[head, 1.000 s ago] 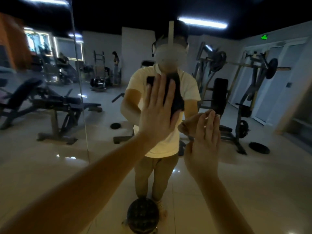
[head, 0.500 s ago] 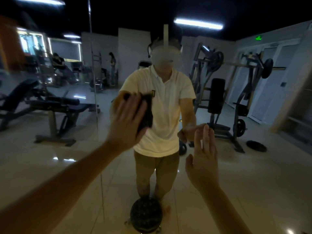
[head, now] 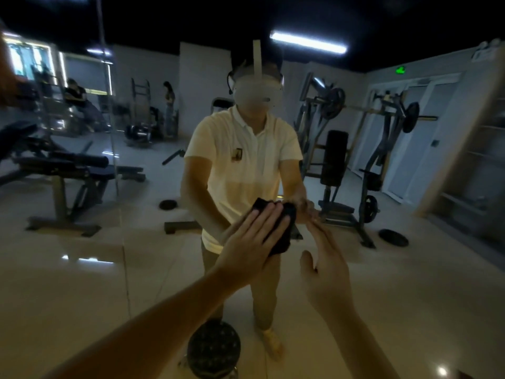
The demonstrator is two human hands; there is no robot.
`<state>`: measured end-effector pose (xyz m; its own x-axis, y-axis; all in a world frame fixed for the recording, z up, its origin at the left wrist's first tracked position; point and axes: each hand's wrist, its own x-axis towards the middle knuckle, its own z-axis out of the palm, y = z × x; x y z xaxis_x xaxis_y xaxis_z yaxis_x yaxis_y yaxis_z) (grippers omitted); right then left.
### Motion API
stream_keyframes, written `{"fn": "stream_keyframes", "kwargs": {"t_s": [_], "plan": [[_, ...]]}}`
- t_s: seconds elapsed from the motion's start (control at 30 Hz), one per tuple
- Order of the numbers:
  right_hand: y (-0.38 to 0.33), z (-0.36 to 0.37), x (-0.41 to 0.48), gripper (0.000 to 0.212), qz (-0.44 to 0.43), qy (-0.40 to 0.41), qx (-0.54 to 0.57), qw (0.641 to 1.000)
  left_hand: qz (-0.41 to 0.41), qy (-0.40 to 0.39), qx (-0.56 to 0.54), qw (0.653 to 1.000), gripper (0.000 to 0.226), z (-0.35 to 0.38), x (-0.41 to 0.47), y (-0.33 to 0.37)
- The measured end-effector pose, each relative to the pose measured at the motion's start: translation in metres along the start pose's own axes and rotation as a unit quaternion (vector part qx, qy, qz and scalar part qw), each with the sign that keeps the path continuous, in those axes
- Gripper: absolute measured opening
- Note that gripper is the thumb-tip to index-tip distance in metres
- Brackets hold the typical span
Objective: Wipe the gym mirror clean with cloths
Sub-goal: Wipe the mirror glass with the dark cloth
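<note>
One head-worn wide-angle view — facing the mirror [head: 82,283] squarely, close up — tilted slightly down.

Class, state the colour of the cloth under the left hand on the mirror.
Black; the head view, the only one, shows the cloth beneath the left hand.

cream polo shirt [head: 246,181], small chest badge [head: 237,154], khaki trousers [head: 266,294], white headset [head: 258,91]

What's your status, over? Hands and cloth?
Left hand flat, pressing black fabric cloth on large glass wall mirror. Right hand open beside it, no cloth seen. Nothing in the way.
</note>
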<state>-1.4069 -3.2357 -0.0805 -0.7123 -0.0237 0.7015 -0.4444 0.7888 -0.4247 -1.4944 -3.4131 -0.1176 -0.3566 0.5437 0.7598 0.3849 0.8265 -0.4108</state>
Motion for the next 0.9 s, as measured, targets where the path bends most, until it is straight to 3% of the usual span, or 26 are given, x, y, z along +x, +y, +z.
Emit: {"fn": "stream_keyframes", "kwargs": {"t_s": [0.07, 0.13, 0.23, 0.3, 0.4, 0.53, 0.6, 0.67, 0.77, 0.9], "plan": [[0.013, -0.003, -0.004, 0.063, 0.019, 0.000, 0.012, 1.000, -0.016, 0.012, -0.017, 1.000, 0.091, -0.012, -0.004, -0.021], [0.022, -0.004, -0.002, 0.059, 0.021, -0.009, 0.014, 1.000, -0.110, 0.039, -0.046, 0.992, 0.096, -0.026, -0.011, -0.060], [0.028, -0.005, 0.005, 0.059, -0.006, 0.000, 0.016, 1.000, -0.281, 0.073, -0.008, 0.957, 0.086, -0.047, -0.029, -0.119], [0.029, -0.005, 0.009, 0.056, -0.019, 0.018, 0.021, 0.999, -0.327, 0.081, -0.002, 0.941, 0.090, -0.055, -0.030, -0.124], [0.030, -0.003, 0.007, 0.057, -0.034, 0.014, 0.045, 0.998, -0.287, 0.067, -0.058, 0.954, 0.096, -0.042, -0.015, -0.072], [0.048, -0.012, -0.002, 0.063, -0.053, -0.016, 0.027, 0.998, -0.228, 0.086, -0.154, 0.958, 0.078, -0.014, 0.012, 0.017], [0.061, -0.022, -0.003, 0.070, -0.041, -0.014, 0.017, 0.999, -0.144, 0.053, -0.176, 0.972, 0.066, -0.003, 0.026, 0.055], [0.067, -0.028, -0.004, 0.073, -0.037, -0.011, 0.001, 0.999, -0.037, -0.014, -0.099, 0.994, 0.061, 0.008, 0.032, 0.078], [0.070, -0.026, -0.009, 0.068, -0.058, -0.020, -0.017, 0.998, 0.010, -0.017, 0.010, 1.000, 0.064, 0.018, 0.022, 0.069], [0.077, -0.010, -0.018, 0.074, -0.052, -0.014, -0.023, 0.998, -0.044, 0.018, 0.024, 0.999, 0.060, 0.017, -0.036, 0.009]]}}
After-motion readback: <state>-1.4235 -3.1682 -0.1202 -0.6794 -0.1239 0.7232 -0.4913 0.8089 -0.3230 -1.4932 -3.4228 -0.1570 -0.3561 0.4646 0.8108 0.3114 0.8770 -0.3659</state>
